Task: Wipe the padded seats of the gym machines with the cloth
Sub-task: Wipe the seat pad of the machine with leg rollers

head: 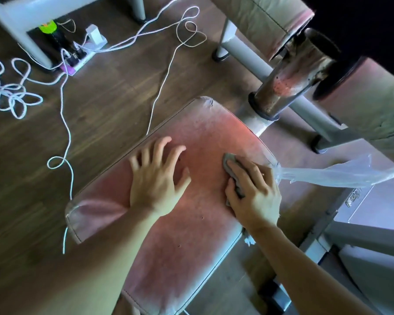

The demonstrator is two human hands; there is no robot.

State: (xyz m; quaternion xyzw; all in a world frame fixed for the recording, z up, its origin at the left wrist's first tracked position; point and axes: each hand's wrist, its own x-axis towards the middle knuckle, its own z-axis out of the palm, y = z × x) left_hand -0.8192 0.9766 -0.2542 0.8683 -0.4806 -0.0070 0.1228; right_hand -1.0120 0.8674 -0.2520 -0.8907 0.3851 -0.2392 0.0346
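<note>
My right hand (253, 192) lies flat, fingers straight, pressing the grey cloth (229, 165) onto the padded seat (191, 235) near its right edge, for wiping pressure. My left hand (156, 178) rests open, fingers spread, mid-seat, apparently to brace me.

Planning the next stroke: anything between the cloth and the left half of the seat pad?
Yes: the left hand lies spread on the seat pad, just left of the cloth under the right hand, not touching it. Nothing else visible in that stretch.
</note>
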